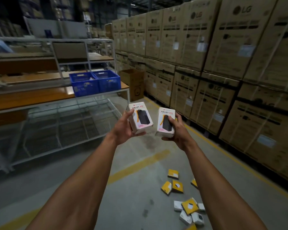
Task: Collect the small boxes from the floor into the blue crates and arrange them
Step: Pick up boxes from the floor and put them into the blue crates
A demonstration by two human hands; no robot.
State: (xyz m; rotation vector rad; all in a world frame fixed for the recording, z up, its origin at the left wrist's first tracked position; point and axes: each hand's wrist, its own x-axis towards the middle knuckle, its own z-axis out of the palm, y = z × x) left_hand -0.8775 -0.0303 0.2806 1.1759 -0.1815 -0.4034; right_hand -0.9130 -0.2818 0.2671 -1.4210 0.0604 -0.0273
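Left hand (123,128) gripping one Halley 20K box (140,117), right hand (176,130) gripping another Halley 20K box (166,121), blue crates (95,83) ahead on the table (32,98).

Small boxes (140,117) in both hands: smooth printed white card, slight sheen. Blue crates (94,83): perforated plastic, matt. Table (32,98) top: glossy orange-brown wood laminate, frame pale painted metal with wire mesh. Stacked cartons (223,55): matt brown corrugated cardboard, strapped. Floor (131,196): smooth grey concrete, scuffed yellow paint lines.

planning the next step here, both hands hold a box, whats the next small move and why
Probably carry both over to the blue crates on the shelf ahead. The left hand and right hand each already grip a white box, so neither can pick up more from the floor.
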